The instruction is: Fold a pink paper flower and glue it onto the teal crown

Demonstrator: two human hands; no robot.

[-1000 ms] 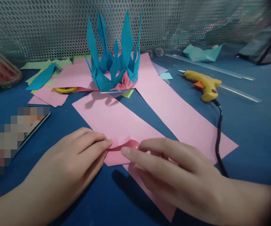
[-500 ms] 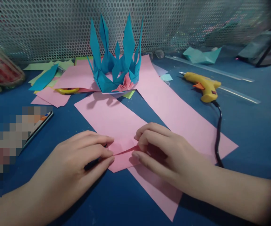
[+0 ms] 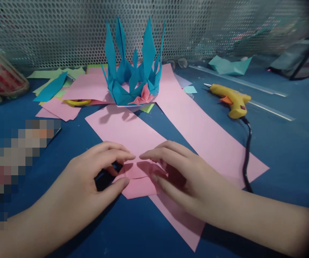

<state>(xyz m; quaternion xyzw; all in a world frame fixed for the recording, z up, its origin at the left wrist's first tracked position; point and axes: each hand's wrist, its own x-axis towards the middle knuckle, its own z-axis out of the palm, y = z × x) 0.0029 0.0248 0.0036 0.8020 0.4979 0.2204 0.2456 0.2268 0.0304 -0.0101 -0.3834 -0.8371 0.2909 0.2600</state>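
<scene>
A small folded piece of pink paper [image 3: 140,187] lies in front of me, partly over a longer pink paper strip [image 3: 124,129]. My left hand [image 3: 97,175] is at its left end, the thumb resting on the paper and the index finger raised and stretched out. On the other end, my right hand [image 3: 181,175] arches with its thumb at the paper and fingers apart. The two index fingertips nearly meet above the fold. Behind stands a blue folded-paper crown [image 3: 122,95] with tall points and a pink paper flower [image 3: 145,95] on its front.
A yellow glue gun [image 3: 231,100] with a black cord lies right, near clear glue sticks [image 3: 269,109]. Paper scraps [image 3: 60,107] and yellow scissor handles [image 3: 76,103] are left, beside a clear jar [image 3: 2,77]. A perforated metal panel [image 3: 63,32] closes the back.
My fingers have spread from a pinch on the folded pink paper, and both index fingers now reach inward above it. The fold's upper edge lies lower and flatter.
</scene>
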